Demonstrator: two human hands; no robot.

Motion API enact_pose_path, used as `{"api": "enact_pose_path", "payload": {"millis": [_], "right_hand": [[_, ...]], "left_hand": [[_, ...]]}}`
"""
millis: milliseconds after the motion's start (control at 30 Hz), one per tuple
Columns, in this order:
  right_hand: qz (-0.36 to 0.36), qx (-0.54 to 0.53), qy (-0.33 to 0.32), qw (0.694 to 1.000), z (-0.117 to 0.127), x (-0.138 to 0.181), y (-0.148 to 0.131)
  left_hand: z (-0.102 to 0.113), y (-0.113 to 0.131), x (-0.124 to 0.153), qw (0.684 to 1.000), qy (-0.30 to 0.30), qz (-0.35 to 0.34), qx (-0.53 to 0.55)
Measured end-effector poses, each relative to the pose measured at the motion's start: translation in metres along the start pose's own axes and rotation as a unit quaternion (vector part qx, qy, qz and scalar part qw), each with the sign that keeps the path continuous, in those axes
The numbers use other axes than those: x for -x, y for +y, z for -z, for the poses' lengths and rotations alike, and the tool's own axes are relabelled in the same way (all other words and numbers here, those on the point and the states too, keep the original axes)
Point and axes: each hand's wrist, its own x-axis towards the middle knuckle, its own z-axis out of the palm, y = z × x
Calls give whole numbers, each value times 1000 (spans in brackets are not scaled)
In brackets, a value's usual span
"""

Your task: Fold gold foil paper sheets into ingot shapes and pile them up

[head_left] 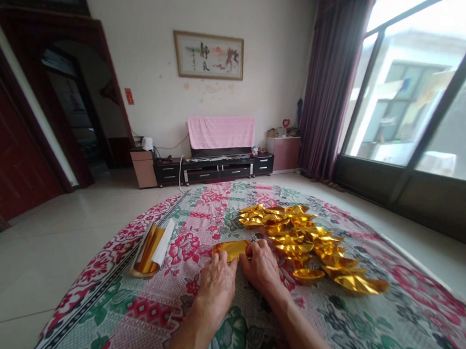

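Your left grip (218,275) and right grip (263,262) were curled closed on a gold sheet (231,248), seemingly unfinished; many folded gold pieces (292,249) sat right of them, an apparently unused roll (150,251) left.

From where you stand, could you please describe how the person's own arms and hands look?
The left hand and right hand are ungloved, with no watch, bracelet or ring discernible. The bare left forearm and bare right forearm show no sleeve in view.

Head-worn view, facing forward, angled down, hands (219,278) (262,262) near
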Motion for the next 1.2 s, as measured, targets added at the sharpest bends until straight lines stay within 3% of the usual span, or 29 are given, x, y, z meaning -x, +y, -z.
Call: {"api": "enact_pose_path", "payload": {"millis": [833,1033,1200], "right_hand": [[3,-10,2,1000,-2,-1,1],[12,-19,7,1000,-1,0,2],[21,-16,22,999,-2,1,3]], "left_hand": [[9,-81,-11,979,-131,-8,155],[1,-101,-12,968,-127,-1,215],[-5,-101,-23,967,-53,90,233]]}}
